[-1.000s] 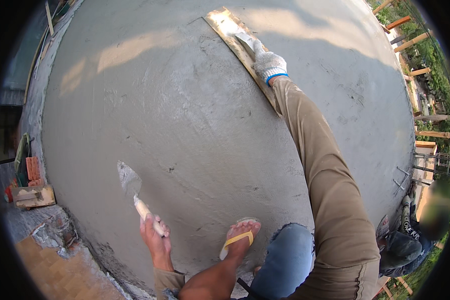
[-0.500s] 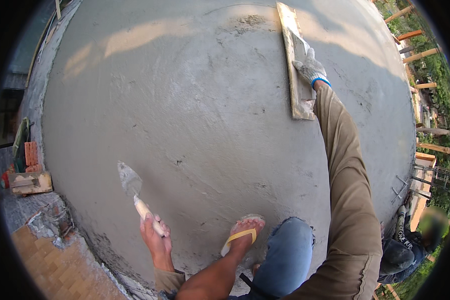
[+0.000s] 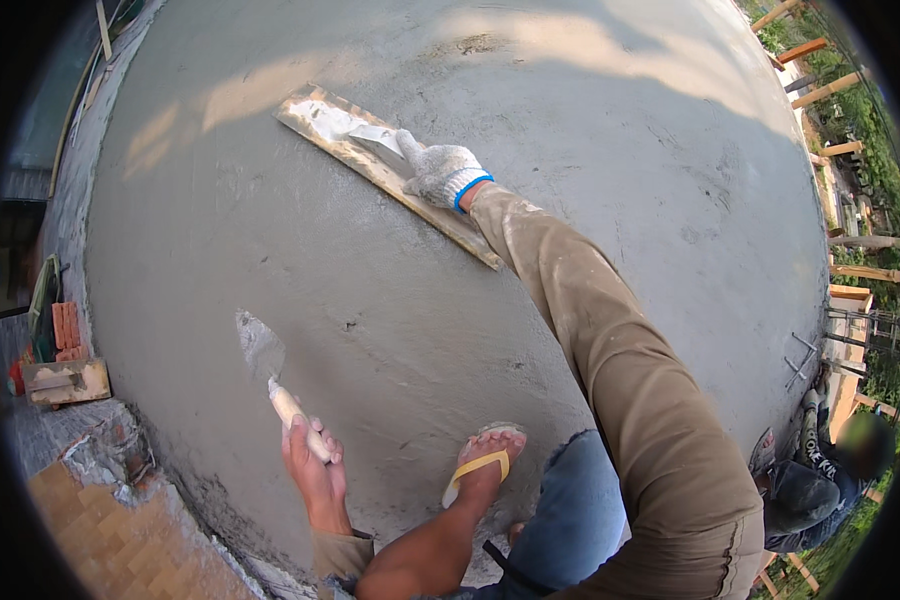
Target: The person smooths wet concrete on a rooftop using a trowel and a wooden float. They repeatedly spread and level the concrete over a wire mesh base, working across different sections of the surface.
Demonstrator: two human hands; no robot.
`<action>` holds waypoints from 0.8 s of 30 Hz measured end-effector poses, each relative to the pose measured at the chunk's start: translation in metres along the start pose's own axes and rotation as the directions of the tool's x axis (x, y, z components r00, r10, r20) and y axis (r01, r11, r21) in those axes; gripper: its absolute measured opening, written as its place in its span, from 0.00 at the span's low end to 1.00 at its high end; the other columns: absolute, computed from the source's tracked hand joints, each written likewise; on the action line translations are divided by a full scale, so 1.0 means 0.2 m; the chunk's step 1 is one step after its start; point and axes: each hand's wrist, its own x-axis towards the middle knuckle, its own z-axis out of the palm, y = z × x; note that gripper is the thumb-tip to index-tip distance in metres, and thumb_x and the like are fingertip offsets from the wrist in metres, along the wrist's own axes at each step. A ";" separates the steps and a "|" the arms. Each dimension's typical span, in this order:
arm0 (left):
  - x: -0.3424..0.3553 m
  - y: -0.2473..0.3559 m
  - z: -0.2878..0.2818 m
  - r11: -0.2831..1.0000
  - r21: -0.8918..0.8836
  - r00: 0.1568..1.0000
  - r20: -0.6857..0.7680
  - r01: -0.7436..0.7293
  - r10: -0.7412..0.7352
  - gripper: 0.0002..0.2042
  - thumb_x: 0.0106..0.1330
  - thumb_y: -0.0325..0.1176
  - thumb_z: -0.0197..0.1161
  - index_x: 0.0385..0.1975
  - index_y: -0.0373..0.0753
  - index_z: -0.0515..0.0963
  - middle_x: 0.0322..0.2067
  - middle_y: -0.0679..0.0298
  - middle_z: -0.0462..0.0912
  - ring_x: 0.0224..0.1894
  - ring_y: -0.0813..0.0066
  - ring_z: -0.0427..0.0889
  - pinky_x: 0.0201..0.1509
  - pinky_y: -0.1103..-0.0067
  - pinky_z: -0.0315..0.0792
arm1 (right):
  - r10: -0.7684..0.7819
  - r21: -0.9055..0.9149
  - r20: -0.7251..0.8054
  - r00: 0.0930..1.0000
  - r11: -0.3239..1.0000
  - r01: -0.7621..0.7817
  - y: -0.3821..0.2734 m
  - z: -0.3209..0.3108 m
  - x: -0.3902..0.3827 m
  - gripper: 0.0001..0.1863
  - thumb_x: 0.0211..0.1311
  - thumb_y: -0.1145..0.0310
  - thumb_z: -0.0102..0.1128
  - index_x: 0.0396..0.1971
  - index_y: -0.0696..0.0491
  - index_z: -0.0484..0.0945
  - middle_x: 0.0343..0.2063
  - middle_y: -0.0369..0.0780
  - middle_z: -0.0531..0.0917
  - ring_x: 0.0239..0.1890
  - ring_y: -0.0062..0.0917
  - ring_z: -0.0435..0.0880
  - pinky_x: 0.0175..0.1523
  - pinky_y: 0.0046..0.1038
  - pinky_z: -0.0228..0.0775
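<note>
The grey concrete floor [image 3: 420, 320] fills most of the view and looks damp and soft, so anything pressing on it would likely leave a mark. The long float [image 3: 383, 178] lies slantwise across its upper middle, face down as far as can be told. The gloved right hand [image 3: 440, 174] is wrapped around the float's handle at the end of a stretched arm; with that reach, uneven pressure could tip the float, and a long edge might then dig a groove. The foot [image 3: 482, 478], in a yellow-strapped sandal, stands on the same floor; a shift of weight there could sink a print or slip on the wet film. The bare left hand [image 3: 313, 468] grips the trowel [image 3: 286, 403] by its wooden handle, blade pointing away from the person. Whether the blade touches the floor cannot be told; if that wrist drooped, the tip could scratch. Smallest, a dark rough patch [image 3: 478, 43] near the top might stay pitted if the float skimmed over it too lightly.
</note>
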 end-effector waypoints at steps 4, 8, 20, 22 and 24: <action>-0.02 0.00 0.07 1.000 0.014 0.998 0.070 0.008 -0.009 0.23 0.77 0.41 0.54 0.68 0.41 0.64 0.33 0.68 0.72 0.23 0.84 0.69 0.19 0.86 0.62 | -0.030 -0.135 -0.066 0.997 0.991 0.021 -0.06 0.14 -0.08 0.40 0.66 0.63 0.61 0.75 0.46 0.54 0.46 0.52 0.85 0.48 0.45 0.87 0.49 0.43 0.81; -0.03 0.03 0.08 1.000 0.022 0.995 0.101 -0.020 0.017 0.23 0.77 0.39 0.54 0.68 0.42 0.62 0.31 0.68 0.71 0.21 0.83 0.69 0.18 0.85 0.61 | 0.162 -0.162 -0.256 0.953 0.965 -0.208 0.32 -0.02 -0.09 0.35 0.69 0.64 0.56 0.73 0.45 0.56 0.45 0.52 0.86 0.46 0.47 0.87 0.48 0.46 0.80; -0.11 0.05 -0.15 1.000 0.009 1.000 -0.012 -0.027 0.027 0.23 0.77 0.41 0.54 0.68 0.40 0.64 0.33 0.68 0.72 0.23 0.84 0.69 0.20 0.86 0.62 | 0.736 0.036 -0.386 0.556 0.614 -0.788 1.52 -0.26 -0.68 0.53 0.63 0.48 0.64 0.76 0.56 0.43 0.53 0.57 0.83 0.56 0.49 0.83 0.61 0.44 0.73; -0.12 0.05 -0.17 1.000 -0.024 0.999 -0.047 -0.020 0.019 0.22 0.77 0.39 0.53 0.67 0.40 0.63 0.32 0.68 0.71 0.23 0.83 0.69 0.19 0.85 0.62 | 0.756 0.083 -0.399 0.519 0.594 -0.800 1.58 -0.24 -0.72 0.54 0.62 0.46 0.64 0.76 0.58 0.42 0.54 0.57 0.82 0.57 0.50 0.82 0.62 0.44 0.72; -0.13 0.05 -0.20 0.999 -0.040 0.996 -0.084 -0.010 0.006 0.22 0.77 0.39 0.53 0.67 0.40 0.63 0.32 0.68 0.71 0.23 0.83 0.69 0.19 0.85 0.61 | 0.742 0.128 -0.429 0.516 0.615 -0.778 1.54 -0.20 -0.70 0.53 0.61 0.45 0.64 0.75 0.59 0.45 0.54 0.58 0.82 0.58 0.51 0.81 0.61 0.44 0.72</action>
